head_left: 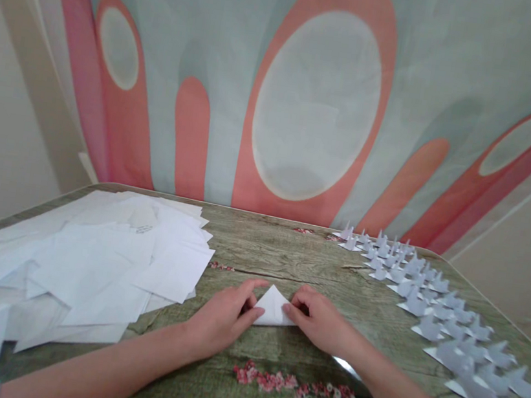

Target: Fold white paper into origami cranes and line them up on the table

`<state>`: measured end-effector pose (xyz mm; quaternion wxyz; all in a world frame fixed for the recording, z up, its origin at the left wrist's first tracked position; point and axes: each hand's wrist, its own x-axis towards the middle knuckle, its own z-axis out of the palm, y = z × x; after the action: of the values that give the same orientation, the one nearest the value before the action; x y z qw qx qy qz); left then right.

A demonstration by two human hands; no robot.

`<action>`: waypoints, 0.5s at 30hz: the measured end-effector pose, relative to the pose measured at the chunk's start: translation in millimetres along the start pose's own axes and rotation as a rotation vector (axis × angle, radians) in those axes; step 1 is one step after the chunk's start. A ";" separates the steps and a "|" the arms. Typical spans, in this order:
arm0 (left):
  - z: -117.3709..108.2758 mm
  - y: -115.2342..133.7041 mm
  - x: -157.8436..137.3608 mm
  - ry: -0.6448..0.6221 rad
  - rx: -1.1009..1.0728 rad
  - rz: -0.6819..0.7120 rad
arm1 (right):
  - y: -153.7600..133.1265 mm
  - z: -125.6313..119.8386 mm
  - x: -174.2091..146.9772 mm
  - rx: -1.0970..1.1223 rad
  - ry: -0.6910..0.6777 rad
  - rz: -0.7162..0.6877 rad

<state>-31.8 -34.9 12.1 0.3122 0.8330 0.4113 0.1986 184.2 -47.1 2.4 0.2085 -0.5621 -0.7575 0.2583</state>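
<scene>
A small piece of folded white paper, triangular with its point facing away from me, is held low over the wooden-patterned table. My left hand pinches its left corner between thumb and fingers. On the other side, my right hand grips the right edge in the same way. A crease runs down the paper's middle. Beneath my right wrist a thin, bright, shiny strip shows; my arm hides part of it, and I cannot make out what it is.
To the left spreads a large, loose pile of white paper sheets. Several folded paper birds stand in rows along the right side. A printed backdrop rises behind the table. Pink flower prints decorate the tabletop.
</scene>
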 end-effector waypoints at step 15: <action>5.1 -10.1 -3.7 -0.010 0.341 0.280 | -1.5 5.4 3.8 -0.147 0.062 0.047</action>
<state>-36.7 -35.0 1.2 0.1384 0.9237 0.3177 0.1634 178.7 -44.6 -0.8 0.1841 -0.6012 -0.7542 0.1893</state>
